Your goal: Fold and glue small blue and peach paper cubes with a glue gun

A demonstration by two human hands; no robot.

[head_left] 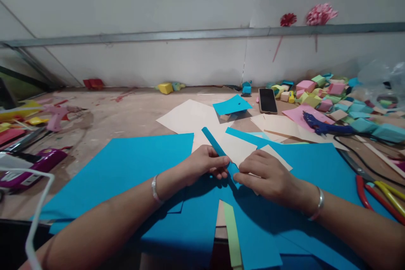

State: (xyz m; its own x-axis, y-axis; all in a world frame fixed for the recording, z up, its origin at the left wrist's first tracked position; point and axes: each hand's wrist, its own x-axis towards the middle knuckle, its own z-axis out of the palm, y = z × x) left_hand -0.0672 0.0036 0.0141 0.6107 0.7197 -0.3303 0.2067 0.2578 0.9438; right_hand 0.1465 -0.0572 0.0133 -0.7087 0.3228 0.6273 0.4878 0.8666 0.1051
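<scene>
We see the left hand (205, 162) reaching in from the lower left, its fingers closed in a pinch on a narrow, folded strip of bright blue paper (214, 141). The right hand (271, 175) is palm down, fingers curled in close by the strip's lower part; we cannot tell whether they grip it. The strip slants from beyond the left fingers down to between both hands. Beneath, we find large, flat blue paper sheets (120, 168) on a brownish worktop (104, 114). Left to right, it carries a pink glue gun (56, 117), cream paper sheets (190, 116), a dark-screened phone (267, 101) and a heap of multicoloured folded paper pieces (336, 89). Behind stands a whitish wall (158, 0) with a grey metal rail (158, 35).
</scene>
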